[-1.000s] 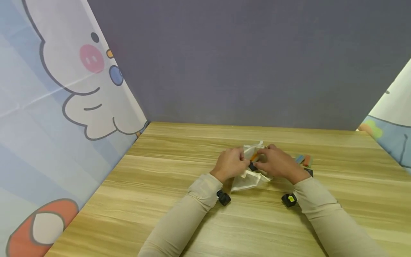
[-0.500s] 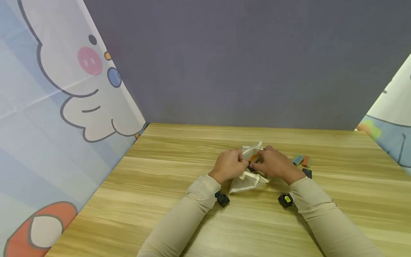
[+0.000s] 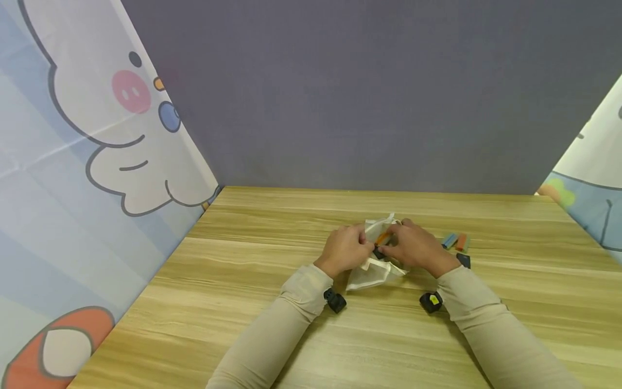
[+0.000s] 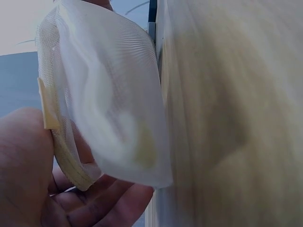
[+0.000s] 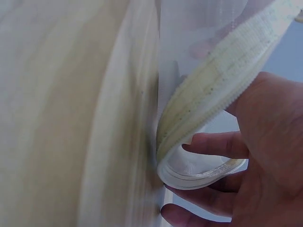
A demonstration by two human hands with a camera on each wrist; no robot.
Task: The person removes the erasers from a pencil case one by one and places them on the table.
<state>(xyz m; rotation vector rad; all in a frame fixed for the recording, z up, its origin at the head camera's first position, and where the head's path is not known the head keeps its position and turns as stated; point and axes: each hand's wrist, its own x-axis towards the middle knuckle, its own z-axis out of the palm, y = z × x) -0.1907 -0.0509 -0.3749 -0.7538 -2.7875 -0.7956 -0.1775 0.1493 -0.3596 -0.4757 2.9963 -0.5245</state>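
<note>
A white mesh zip pouch [image 3: 369,276] lies on the table with its mouth spread. My left hand [image 3: 344,249] grips the left part of the rim; in the left wrist view the thumb lies by the zip edge [image 4: 71,170] and the fingers curl beneath. My right hand [image 3: 413,246] holds the other side, its fingers curled about the zip band [image 5: 203,90], one finger reaching inside the mouth. Between the hands, an orange piece [image 3: 382,238] and a dark piece [image 3: 379,253] show at the opening. Their kind is too small to tell, and the fingers partly cover them.
Right of the right hand lie small blocks: a blue one [image 3: 449,241], an orange one [image 3: 461,241] and a greenish one [image 3: 467,246]. A grey panel [image 3: 369,97] stands at the table's back edge. A printed cloth [image 3: 63,178] hangs at the left.
The whole head view has shifted slightly. My right hand has moved a little toward the left, and its fingers stay at the pouch's mouth. The left hand keeps its grip on the rim.
</note>
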